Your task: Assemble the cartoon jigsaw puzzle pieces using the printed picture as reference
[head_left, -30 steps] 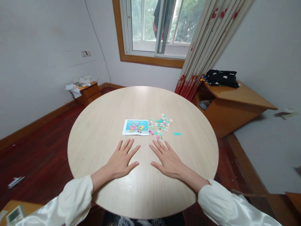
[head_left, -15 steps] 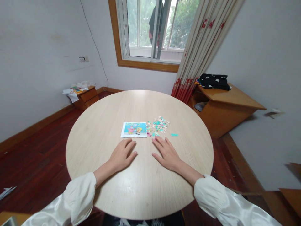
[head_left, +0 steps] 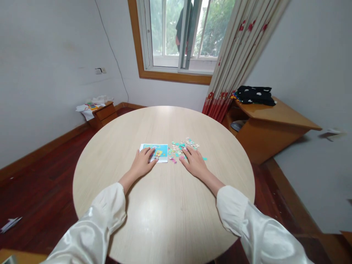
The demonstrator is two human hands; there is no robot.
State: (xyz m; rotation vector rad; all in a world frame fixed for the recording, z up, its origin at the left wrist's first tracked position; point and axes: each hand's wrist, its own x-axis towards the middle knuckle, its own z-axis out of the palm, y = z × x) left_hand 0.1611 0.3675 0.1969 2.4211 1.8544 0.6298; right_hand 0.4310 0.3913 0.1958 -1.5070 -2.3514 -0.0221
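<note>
On the round pale wooden table (head_left: pixel 165 216) lies a cartoon picture sheet (head_left: pixel 164 148) with a blue background and a yellow character. My left hand (head_left: pixel 142 161) rests over the sheet's left part, fingers spread, covering some of the print. Just right of the sheet is a loose heap of jigsaw puzzle pieces (head_left: pixel 176 146), mostly teal and pale, with a few pink ones at its near side. My right hand (head_left: pixel 194 161) lies with fingers apart on the heap's near right side, hiding several pieces under it. Neither hand grips anything.
At the right stands a wooden cabinet (head_left: pixel 277 128) with folded black cloth (head_left: pixel 255 95) on top. A small drawer unit (head_left: pixel 106 113) with papers is at the back left. Behind the table are a window (head_left: pixel 181 36), a person outside it, and a long curtain (head_left: pixel 233 55).
Both hands have moved forward: the left from bare table onto the picture sheet, the right onto the puzzle pieces. The sheet has shifted slightly left.
</note>
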